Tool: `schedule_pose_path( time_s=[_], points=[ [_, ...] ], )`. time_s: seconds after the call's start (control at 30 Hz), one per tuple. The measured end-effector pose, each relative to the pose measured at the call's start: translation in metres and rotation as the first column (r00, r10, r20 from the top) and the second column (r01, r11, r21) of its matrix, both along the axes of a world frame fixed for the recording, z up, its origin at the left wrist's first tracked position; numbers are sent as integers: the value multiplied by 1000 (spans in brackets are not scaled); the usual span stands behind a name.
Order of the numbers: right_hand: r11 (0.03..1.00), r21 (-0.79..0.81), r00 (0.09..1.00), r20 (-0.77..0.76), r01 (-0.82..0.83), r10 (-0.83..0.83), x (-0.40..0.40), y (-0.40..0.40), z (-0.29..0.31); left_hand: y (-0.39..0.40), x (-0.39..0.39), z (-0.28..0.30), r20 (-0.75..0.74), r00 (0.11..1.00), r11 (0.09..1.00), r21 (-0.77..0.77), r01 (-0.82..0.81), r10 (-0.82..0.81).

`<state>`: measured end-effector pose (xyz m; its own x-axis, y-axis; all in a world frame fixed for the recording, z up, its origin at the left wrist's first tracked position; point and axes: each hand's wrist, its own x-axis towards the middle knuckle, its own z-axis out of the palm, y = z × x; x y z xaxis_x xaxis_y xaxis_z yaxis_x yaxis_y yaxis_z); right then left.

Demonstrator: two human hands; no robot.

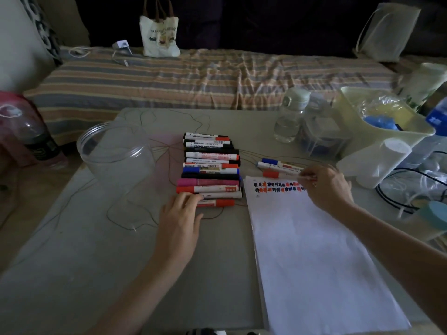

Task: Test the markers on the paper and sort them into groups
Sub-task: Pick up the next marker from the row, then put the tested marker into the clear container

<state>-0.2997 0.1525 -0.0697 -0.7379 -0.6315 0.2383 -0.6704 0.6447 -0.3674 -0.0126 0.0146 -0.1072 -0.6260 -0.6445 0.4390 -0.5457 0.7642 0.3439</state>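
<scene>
Markers (210,169) stacked in a row mid-table, left of the paper (314,257).
Left hand (180,221) flat, fingers loose on the nearest red-capped marker. Right hand (325,186) pinches a marker at the paper's top edge, beside scribble marks (278,187); three more markers (278,166) lie just beyond.

Seen from above at a grey table (72,274): left hand (180,221) laid flat, fingertips (186,198) touching the nearest pens in a stacked row of markers (210,169). Right hand (326,187) pinched on a thin red-tipped marker (306,177) at the far edge of the white paper (319,262), beside two lines of red, blue and black test marks (278,187). Just beyond, a small group of three markers (278,166). Left of the row, a clear plastic tub (116,151) on its side. Behind, a striped bed (193,78) with a tote bag (159,36).
</scene>
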Motion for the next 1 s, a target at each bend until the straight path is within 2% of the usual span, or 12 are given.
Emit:
schedule_pose_path(
  time_s=[0.17, 0.27, 0.4, 0.47, 0.53, 0.6, 0.67, 0.73, 0.87, 0.93, 1.0],
  points=[
    [992, 87, 993, -77, 94, -87, -4, -15, -16, -8, -6, -7, -21, 999, 999, -14, -39, 38],
    [992, 53, 988, -108, 112, -106, -11, -23, -17, -13, -9, -7, -50, 999, 999, 53, -2, 4],
    [994, -6, 992, -60, 108, -108, -14, -30, -13, -15, -12, -6, -126, 990, 981, 170, 88, -67],
    [995, -100, 999, -16, 26, -28, 1, -30, -12, -11, -13, -3, -153, 983, 967, 219, 131, -98],
    [951, -244, 982, -35, -189, 186, 32, -27, -11, -5, -14, 1, -196, 974, 953, 254, 166, -117],
    [860, -272, 901, -83, -432, 427, 72, -20, -6, 3, -16, 8, -249, 958, 930, 298, 215, -142],
    [818, -142, 828, -164, -557, 536, 103, -9, -3, 13, -18, 20, -291, 939, 888, 361, 286, -184],
    [838, -37, 817, -251, -545, 520, 125, 2, 3, 23, -18, 36, -342, 920, 840, 429, 333, -190],
    [879, -113, 876, -207, -464, 436, 143, 19, 22, 40, -17, 64, -463, 884, 704, 610, 363, -54],
    [880, -179, 898, -108, -439, 426, 147, 27, 34, 44, -14, 73, -527, 848, 582, 708, 400, 59],
    [885, -328, 894, 191, -331, 405, 152, 33, 49, 46, -12, 79, -582, 803, 404, 770, 493, 129]
  ],
)
